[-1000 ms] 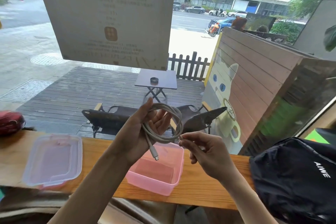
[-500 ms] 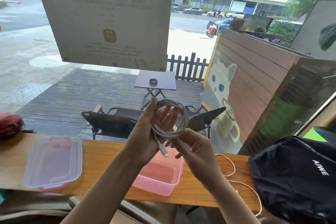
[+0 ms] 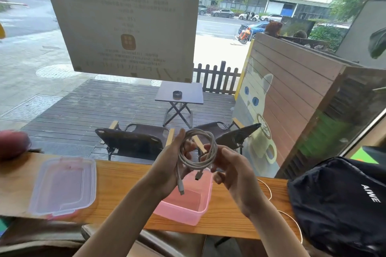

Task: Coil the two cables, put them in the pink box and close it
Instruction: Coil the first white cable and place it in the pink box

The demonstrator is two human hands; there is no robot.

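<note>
A white cable [image 3: 198, 148] is wound into a loop of several turns, held up above the open pink box [image 3: 183, 208]. My left hand [image 3: 169, 171] grips the loop's left side, and one plug hangs down below it. My right hand [image 3: 227, 171] pinches the loop's right side, near the other plug. A second thin white cable [image 3: 292, 219] lies loose on the wooden counter to the right of the box, partly hidden behind my right forearm. The box's clear lid [image 3: 62, 185] lies flat on the counter at the left.
A black backpack [image 3: 342, 200] fills the counter's right end. A red object [image 3: 12, 144] sits at the far left. The narrow wooden counter [image 3: 121, 181] runs along a window, with a chair back just below its near edge.
Both hands have kept winding the white cable; the loop is tighter and both plugs now hang free. The view has shifted, bringing the second cable on the counter into sight.
</note>
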